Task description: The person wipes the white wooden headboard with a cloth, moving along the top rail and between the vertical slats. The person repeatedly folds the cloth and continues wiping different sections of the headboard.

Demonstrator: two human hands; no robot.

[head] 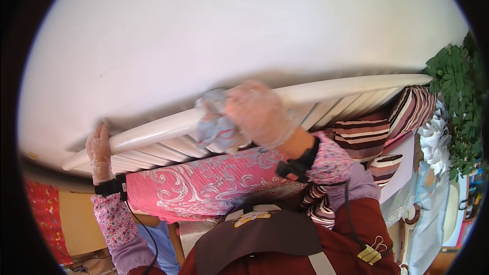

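My right hand (259, 116), in a clear plastic glove and blurred, grips a crumpled grey-blue cloth (217, 128) with red marks. The cloth is draped over the rounded top rail (160, 131) of a white slatted radiator along the wall. My left hand (100, 151), gloved too, lies across the rail near its left end. Its fingers are nearly straight and close together, with the tips towards the wall, and it holds no separate thing. The rail directly under the cloth and right hand is hidden.
Below the radiator lies a pink quilted cover (191, 183) with white scrolls. Striped cushions (361, 137) sit to the right, near a leafy green plant (454, 76) and white ruffled material (435, 141). The white wall (229, 26) rises behind. Cables hang from both wrist bands.
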